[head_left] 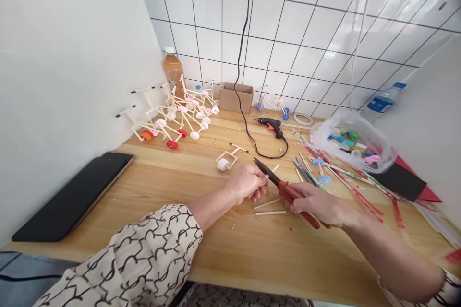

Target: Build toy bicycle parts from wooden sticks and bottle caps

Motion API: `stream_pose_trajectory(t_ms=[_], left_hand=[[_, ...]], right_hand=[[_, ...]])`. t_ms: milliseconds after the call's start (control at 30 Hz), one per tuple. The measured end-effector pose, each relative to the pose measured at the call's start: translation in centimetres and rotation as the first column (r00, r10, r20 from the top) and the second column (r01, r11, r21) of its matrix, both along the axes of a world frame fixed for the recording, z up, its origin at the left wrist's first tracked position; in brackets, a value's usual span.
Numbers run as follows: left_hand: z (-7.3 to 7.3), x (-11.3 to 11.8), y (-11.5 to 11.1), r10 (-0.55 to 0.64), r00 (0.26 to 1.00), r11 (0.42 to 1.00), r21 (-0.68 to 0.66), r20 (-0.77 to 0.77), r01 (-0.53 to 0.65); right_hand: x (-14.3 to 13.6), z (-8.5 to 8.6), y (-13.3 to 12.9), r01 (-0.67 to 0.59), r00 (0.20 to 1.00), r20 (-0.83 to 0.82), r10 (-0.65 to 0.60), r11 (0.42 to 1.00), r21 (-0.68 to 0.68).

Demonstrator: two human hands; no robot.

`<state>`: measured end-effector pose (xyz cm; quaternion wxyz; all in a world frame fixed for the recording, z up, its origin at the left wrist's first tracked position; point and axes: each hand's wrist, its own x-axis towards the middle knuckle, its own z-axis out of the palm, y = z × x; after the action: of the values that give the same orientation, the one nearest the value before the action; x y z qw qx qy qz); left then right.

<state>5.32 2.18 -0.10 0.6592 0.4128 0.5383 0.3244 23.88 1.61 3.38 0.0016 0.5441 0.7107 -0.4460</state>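
My left hand (248, 183) pinches a thin pale wooden stick (276, 169), whose end sticks out past the fingers. In my right hand (317, 201) are scissors (288, 192) with red handles and dark blades. The blades point to the upper left and lie close against the stick; whether they touch it I cannot tell. Below the hands, short cut sticks (270, 213) rest on the wooden table (237, 259). Just beyond my left hand stands a small stick frame (234, 152) with a white bottle-cap wheel (223, 164).
Several stick cars (180, 110) with cap wheels crowd the back left near a tea bottle (174, 68). A glue gun (272, 126) with a black cord lies behind the hands. Right are pliers (306, 171), a bag of caps (351, 144) and straws. A black tablet (72, 196) lies left.
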Motion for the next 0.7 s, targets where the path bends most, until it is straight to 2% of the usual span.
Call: stream_pose_trajectory(t_ms=[100, 200, 333, 533, 700], left_hand=[[-0.2, 0.1, 0.1, 0.005, 1.000, 1.000, -0.007, 0.006, -0.005], [-0.4, 0.2, 0.3, 0.003, 1.000, 1.000, -0.017, 0.008, -0.003], [-0.5, 0.4, 0.4, -0.004, 1.000, 0.999, -0.034, -0.008, 0.004], [-0.8, 0.6, 0.7, -0.011, 0.999, 0.999, -0.047, -0.046, 0.009], [-1.2, 0.5, 0.8, -0.025, 0.999, 0.999, -0.041, -0.048, 0.024]], right_hand=[[-0.3, -0.1, -0.1, 0.008, 1.000, -0.011, -0.009, 0.998, -0.056], [-0.4, -0.2, -0.1, 0.044, 0.999, 0.003, -0.044, 0.998, -0.037], [-0.5, -0.4, -0.1, 0.084, 0.996, 0.018, -0.082, 0.994, -0.076], [-0.6, -1.3, 0.6, 0.149, 0.989, 0.028, -0.147, 0.980, -0.133], [-0.3, -1.8, 1.0, 0.120, 0.992, -0.020, -0.127, 0.968, -0.221]])
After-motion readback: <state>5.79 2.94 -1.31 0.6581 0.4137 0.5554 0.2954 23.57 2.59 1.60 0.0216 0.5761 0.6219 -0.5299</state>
